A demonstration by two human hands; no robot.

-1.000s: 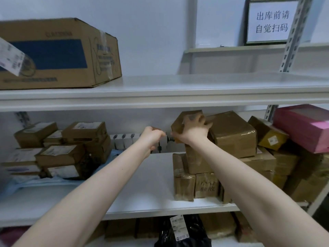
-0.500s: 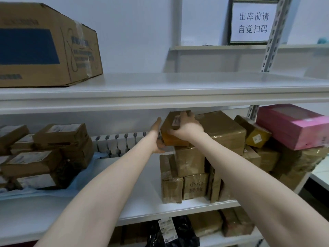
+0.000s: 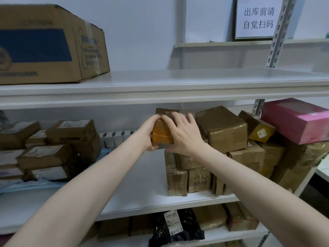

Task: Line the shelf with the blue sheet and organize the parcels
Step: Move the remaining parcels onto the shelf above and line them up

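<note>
While both hands clasp the small parcel atop the right-hand stack on the middle shelf, the step looks like clearing parcels off the unlined part. The left hand cups its left end and the right hand wraps its top and front, each grip holding it. Next it likely needs lifting out low, since the upper shelf hangs close above and a large taped box sits just beside. Bare shelf lies open leftward, toward the blue sheet under the left parcels.
</note>
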